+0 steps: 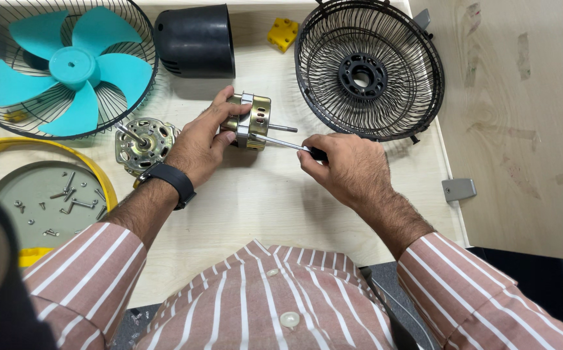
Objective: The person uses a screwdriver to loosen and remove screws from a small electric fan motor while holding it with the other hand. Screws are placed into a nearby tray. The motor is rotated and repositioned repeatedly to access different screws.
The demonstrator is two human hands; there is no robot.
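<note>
left hand (200,144): closed around motor (250,122), mid-table | right hand (345,167): pinching screwdriver (288,146), tip touching motor | far left: fan blade (67,68) in grille (140,39) | near left: tray (9,188) of screws (67,198)

The person wears a button-front shirt (262,298) in dusty pink with narrow white stripes. Two pale round buttons sit along the front placket. Both sleeves are long: the left sleeve (80,279) ends below the elbow and the right sleeve (482,291) ends at mid-forearm. A black band (170,181) with a plain smooth strap encircles the left wrist. Both hands are bare.
</note>
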